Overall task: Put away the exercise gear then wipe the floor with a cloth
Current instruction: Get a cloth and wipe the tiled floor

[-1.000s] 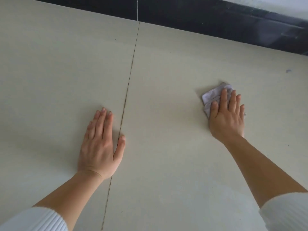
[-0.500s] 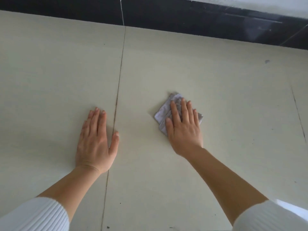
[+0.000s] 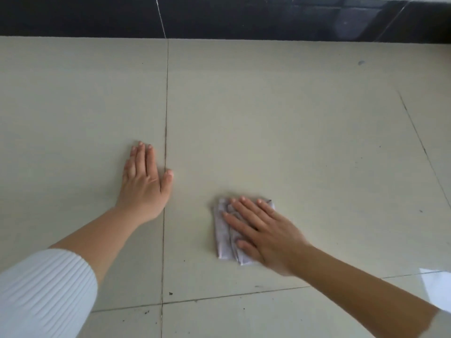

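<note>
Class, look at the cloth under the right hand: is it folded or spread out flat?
Folded. The cloth shows stacked layers and fold ridges beside the right hand pressing it.

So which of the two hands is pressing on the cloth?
The right hand, fingers spread flat on the folded grey cloth. The left hand rests bare on the floor tile beside the grout line.

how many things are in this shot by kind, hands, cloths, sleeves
hands: 2 (left hand, right hand)
cloth: 1 (cloth, under the right hand)
white sleeves: 2 (left sleeve, right sleeve only at the frame's corner)
total: 5
</note>
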